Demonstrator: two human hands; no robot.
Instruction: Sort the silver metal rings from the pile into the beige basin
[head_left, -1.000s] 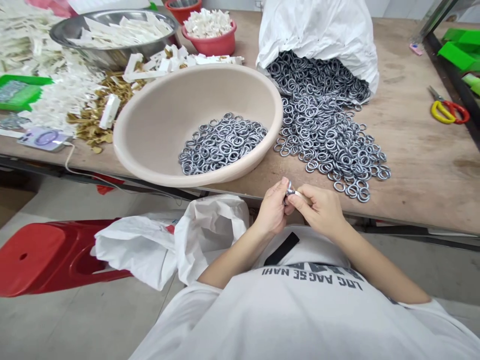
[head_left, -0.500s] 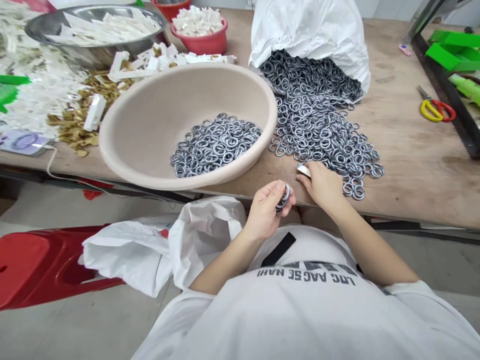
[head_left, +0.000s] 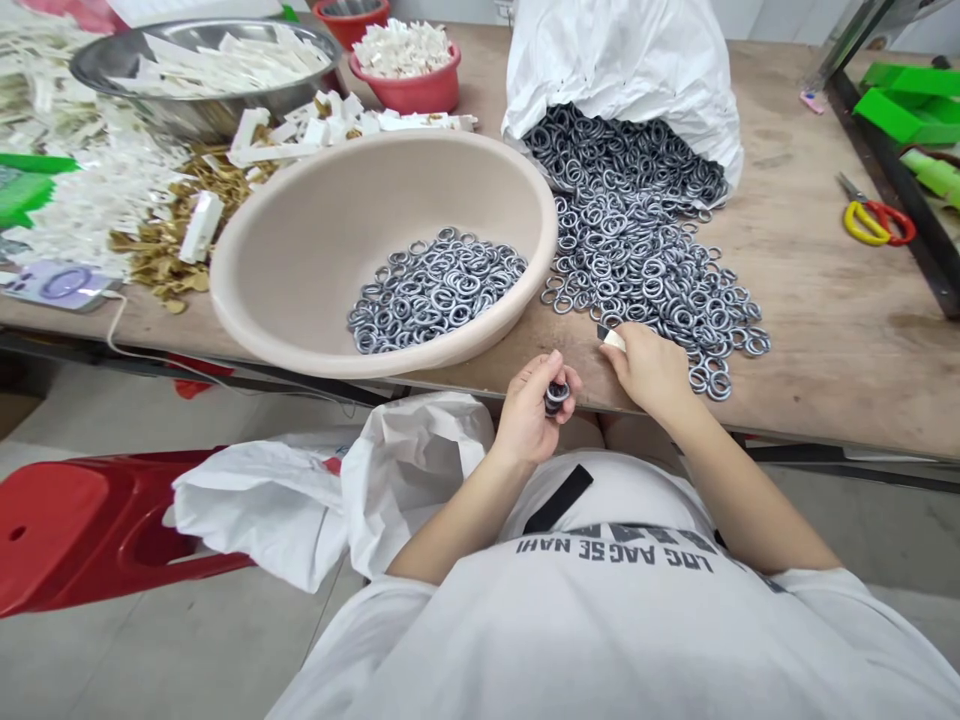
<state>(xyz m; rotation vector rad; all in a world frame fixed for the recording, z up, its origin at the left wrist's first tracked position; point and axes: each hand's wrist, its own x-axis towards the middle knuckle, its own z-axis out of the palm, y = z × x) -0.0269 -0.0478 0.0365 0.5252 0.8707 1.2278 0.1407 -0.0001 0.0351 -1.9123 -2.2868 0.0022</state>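
My left hand [head_left: 525,410] is closed around a few stacked grey rings [head_left: 556,398] at the table's front edge, thumb on top. Just to its right, my right hand [head_left: 651,368] pinches a small flat blade-like tool [head_left: 613,339], pale with a dark tip. Its exact kind is hard to make out. Beyond that hand spreads a heap of loose grey rings [head_left: 630,240], spilling from the mouth of a white sack [head_left: 619,60]. A big beige basin [head_left: 292,240] to the left holds more of these rings [head_left: 439,285].
Scissors [head_left: 874,215] with yellow and red handles lie at the right. Farther left are a metal bowl [head_left: 202,110] of white strips, a red bowl [head_left: 412,90] of white pieces, golden pieces [head_left: 161,255] and a phone [head_left: 60,284]. A red stool [head_left: 60,530] stands below the table.
My left hand has turned slightly, so the rings' round openings now face up. The tool in my right hand has tilted and shows a dark tip. The view has shifted a little.
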